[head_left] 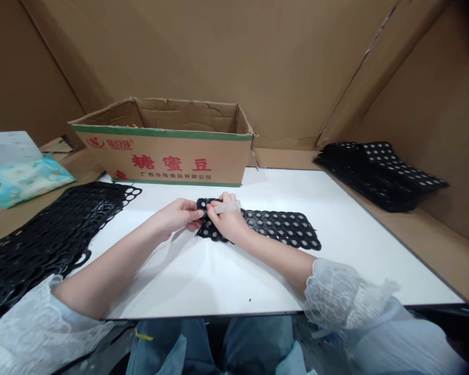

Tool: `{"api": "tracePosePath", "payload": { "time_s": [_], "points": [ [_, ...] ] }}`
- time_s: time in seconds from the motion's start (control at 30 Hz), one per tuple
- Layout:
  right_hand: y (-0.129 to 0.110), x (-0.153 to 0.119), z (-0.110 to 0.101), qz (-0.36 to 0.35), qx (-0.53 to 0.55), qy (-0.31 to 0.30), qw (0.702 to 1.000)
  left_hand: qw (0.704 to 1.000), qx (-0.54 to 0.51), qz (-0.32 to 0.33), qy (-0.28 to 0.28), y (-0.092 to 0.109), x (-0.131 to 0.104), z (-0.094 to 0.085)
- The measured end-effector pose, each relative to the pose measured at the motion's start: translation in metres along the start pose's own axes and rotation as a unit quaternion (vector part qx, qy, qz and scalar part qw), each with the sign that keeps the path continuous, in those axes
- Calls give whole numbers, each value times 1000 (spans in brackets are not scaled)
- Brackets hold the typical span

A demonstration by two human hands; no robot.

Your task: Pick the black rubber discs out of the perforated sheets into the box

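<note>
A black sheet of joined rings with pale round centres (283,226) lies flat on the white table (187,281). At its left end, my left hand (180,216) pinches the sheet's edge between thumb and fingers. Close beside it, my right hand (230,219) rests over the sheet, its fingers closed round a whitish translucent stick-like tool (227,207). The tool's tip, near my left thumb, is too small to make out. My right hand and forearm cover part of the sheet.
An open cardboard box (168,156) stands behind my hands. Black ring sheets (54,224) are piled at the left, below a tissue pack (27,179). More black sheets (375,174) lie stacked at the back right. Cardboard walls (234,57) surround the table.
</note>
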State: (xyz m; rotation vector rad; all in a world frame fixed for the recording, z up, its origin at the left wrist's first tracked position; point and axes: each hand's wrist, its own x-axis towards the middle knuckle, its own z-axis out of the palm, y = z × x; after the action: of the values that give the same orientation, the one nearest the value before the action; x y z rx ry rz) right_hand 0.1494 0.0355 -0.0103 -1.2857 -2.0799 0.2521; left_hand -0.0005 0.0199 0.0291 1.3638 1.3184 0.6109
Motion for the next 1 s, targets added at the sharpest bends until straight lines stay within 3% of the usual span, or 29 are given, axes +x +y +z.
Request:
{"api": "tracePosePath", "payload": {
  "time_s": [0.07, 0.17, 0.23, 0.47, 0.6, 0.83, 0.9, 1.0],
  "points": [
    [7, 3, -6, -4, 61, -15, 998, 1000, 0, 3, -5, 1, 1, -3],
    [16, 7, -21, 2, 212, -94, 973, 999, 36, 3, 30, 2, 2, -9],
    [20, 7, -28, 6, 244, -109, 964, 998, 50, 1, 44, 2, 2, -10],
    [11, 2, -24, 18, 246, -80, 966, 999, -4, -15, -31, 3, 1, -9],
    [6, -2, -24, -3, 205, -68, 977, 1000, -2, 5, 7, 4, 2, -1],
    [1, 0, -13, -22, 78, -10, 997, 977, 98, 101, 161, -2, -2, 19],
    [3, 2, -8, -32, 52, -4, 998, 973, 114, 109, 169, -3, -3, 20],
    [9, 5, -8, -28, 84, -8, 996, 983, 100, 96, 117, 0, -3, 16]
  ]
}}
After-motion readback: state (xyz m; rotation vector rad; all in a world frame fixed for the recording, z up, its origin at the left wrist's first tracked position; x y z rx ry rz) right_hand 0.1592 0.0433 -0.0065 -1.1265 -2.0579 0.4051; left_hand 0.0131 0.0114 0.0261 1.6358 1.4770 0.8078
